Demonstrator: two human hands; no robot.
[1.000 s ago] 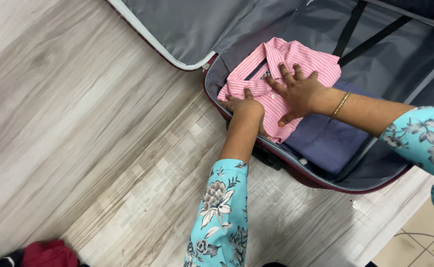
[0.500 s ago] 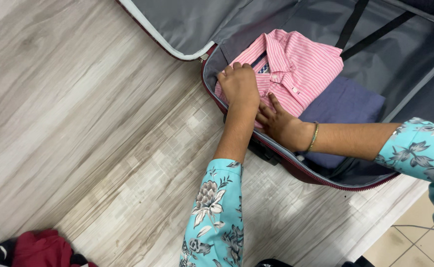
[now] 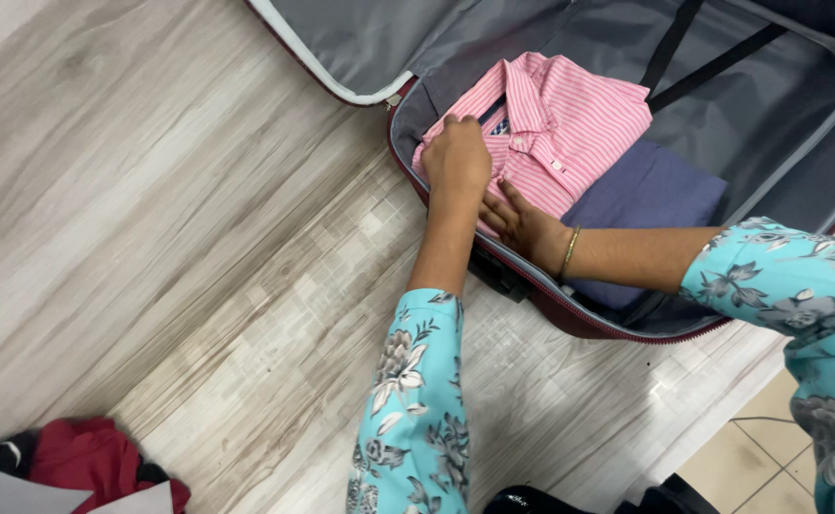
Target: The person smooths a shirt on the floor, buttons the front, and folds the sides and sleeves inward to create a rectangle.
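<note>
A folded pink striped shirt (image 3: 579, 124) lies in an open dark-red suitcase (image 3: 579, 319) with grey lining, on top of a folded blue garment (image 3: 650, 195). My left hand (image 3: 455, 157) rests on the shirt's near-left corner beside the collar, with its fingers curled over the fabric edge. My right hand (image 3: 517, 224) lies just below it, at the shirt's near edge by the suitcase rim. Its fingers are stretched flat against the cloth and partly hidden under my left wrist. A thin bangle circles my right wrist.
Two black straps (image 3: 669, 48) cross the suitcase's far lining, and its open lid (image 3: 360, 48) lies at the top left. A red garment (image 3: 94, 457) is bunched on the wood-look floor at the bottom left. Beige tiles (image 3: 760, 447) begin at the bottom right.
My right hand slid off the middle of the shirt down to its near edge. My left hand moved up from that edge to the collar corner and curled.
</note>
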